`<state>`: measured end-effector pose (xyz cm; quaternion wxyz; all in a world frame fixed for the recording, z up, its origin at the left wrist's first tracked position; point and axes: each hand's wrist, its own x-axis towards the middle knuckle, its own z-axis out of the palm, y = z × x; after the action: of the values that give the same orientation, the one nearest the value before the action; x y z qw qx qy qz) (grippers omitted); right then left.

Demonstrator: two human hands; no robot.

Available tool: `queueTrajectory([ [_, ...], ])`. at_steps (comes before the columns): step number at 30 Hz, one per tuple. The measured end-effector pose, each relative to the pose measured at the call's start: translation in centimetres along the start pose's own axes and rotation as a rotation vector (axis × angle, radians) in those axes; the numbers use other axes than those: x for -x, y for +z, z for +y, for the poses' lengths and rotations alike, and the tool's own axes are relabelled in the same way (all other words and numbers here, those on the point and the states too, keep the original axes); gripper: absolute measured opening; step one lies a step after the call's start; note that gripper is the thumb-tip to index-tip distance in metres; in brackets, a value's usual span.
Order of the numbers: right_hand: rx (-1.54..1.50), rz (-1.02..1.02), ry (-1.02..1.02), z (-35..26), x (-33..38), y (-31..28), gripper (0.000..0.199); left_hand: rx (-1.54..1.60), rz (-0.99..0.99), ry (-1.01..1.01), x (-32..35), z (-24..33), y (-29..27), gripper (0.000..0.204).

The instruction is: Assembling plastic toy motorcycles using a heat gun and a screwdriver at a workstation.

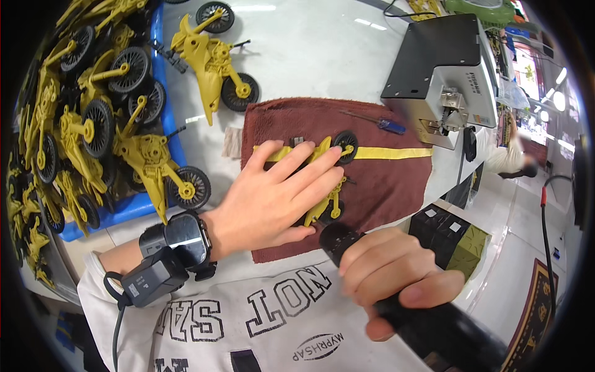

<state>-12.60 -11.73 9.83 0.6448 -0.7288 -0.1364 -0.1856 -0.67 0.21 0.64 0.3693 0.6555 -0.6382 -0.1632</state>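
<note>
On the brown cloth (387, 189), the toy motorcycle (321, 203) was pinned by the spread left hand (266, 198); at four o'clock, a black tool (443, 332) was gripped by the right hand (393, 266); one wheel (347, 147) was fitted, fastening apparently unfinished

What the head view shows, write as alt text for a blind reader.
The left hand spreads over a yellow toy motorbike on a brown cloth; the right hand points a black tool at it. More bikes fill a blue tray at left.
</note>
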Motion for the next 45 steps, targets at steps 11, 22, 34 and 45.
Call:
queueTrajectory([
  [11, 0.306, 0.676, -0.272, -4.3, -0.4, -4.5, 0.044, -0.185, -0.086, 0.024, 0.3, 0.2, 0.3, 0.071],
  [22, 0.198, 0.813, -0.059, -2.5, -2.1, -8.2, 0.061, -0.161, -0.049, 0.018, 0.1, 0.0, 0.1, 0.071],
  [34, 0.122, 0.535, -0.152, -1.7, 3.3, 1.0, 0.083, -0.124, -0.034, 0.024, 0.4, 0.1, 0.5, 0.073],
  [45, 0.061, 0.449, -0.203, 1.4, 3.3, 0.3, 0.075, -0.188, -0.083, 0.013, 0.6, -0.2, -0.3, 0.065],
])
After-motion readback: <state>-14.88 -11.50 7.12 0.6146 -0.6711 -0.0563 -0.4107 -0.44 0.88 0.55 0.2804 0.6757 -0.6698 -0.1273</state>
